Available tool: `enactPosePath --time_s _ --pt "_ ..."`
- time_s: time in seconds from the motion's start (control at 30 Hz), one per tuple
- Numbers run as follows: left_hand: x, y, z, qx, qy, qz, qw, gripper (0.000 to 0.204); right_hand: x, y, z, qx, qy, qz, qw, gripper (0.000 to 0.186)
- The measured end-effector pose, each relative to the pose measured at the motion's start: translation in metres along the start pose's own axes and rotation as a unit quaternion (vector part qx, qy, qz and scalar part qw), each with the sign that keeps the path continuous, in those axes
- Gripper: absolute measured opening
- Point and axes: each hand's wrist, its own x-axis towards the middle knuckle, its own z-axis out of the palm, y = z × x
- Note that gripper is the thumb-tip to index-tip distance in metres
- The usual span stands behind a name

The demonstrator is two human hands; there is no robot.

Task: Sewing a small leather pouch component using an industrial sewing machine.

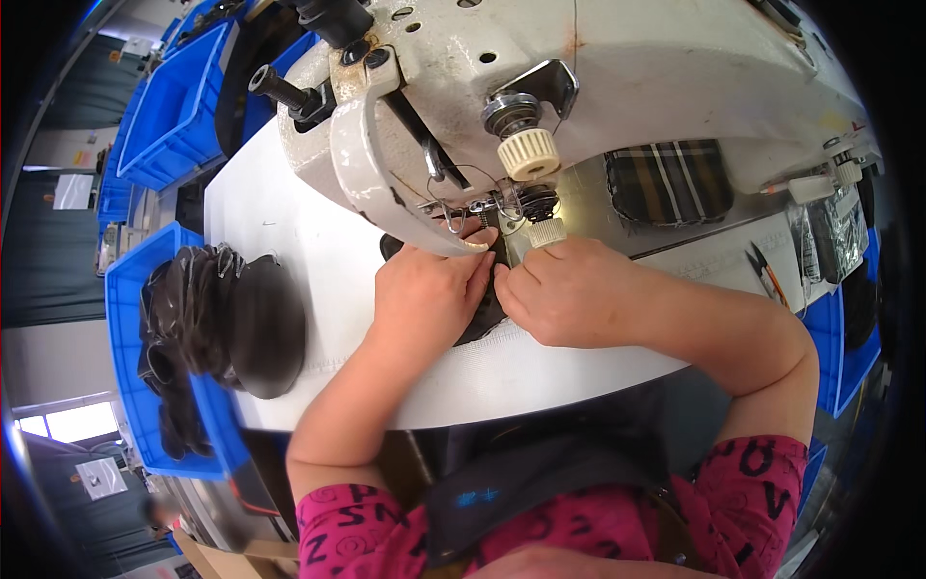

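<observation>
A dark piece of material (474, 324) lies under the needle area of a cream sewing machine (656, 68). My left hand (429, 285) grips it from the left, thumb along it and fingertips up near the presser foot (482, 206), partly hidden by the curved guard (362, 159). My right hand (569, 289) is closed on the same piece from the right, fingers curled beside the lower tension knob (547, 232). A striped fabric pad (667, 181) lies beyond my right hand. Scissors (767, 275) rest on the table at the right.
A stack of dark pieces (265, 323) sits at the table's left edge, over a blue bin (128, 328). Further blue bins (174, 106) stand at the upper left, another (827, 352) at the right. Clear plastic packets (834, 232) lie at the table's right end.
</observation>
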Motion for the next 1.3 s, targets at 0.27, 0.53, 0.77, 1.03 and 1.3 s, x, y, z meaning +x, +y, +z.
enactPosePath --time_s 0.27,0.53,0.77,1.03,1.3 --pt "0.001 -0.005 -0.014 -0.145 -0.060 -0.064 0.986 0.016 0.001 0.002 -0.006 -0.004 0.017 0.025 1.000 0.009" --pt "-0.001 -0.008 -0.008 -0.122 -0.059 -0.024 0.990 0.018 0.001 0.002 -0.004 0.016 -0.025 0.029 0.999 0.017" --pt "-0.004 0.002 -0.005 -0.042 -0.064 -0.021 0.997 0.029 -0.001 0.001 -0.005 0.048 -0.085 0.027 0.995 0.013" --pt "-0.004 0.005 -0.002 -0.038 -0.038 -0.002 0.999 0.029 0.002 0.002 -0.003 0.048 -0.079 0.000 0.996 0.009" --pt "-0.006 0.003 0.000 -0.028 -0.015 0.011 0.999 0.026 0.003 0.010 -0.008 0.080 -0.098 0.085 0.988 0.009"
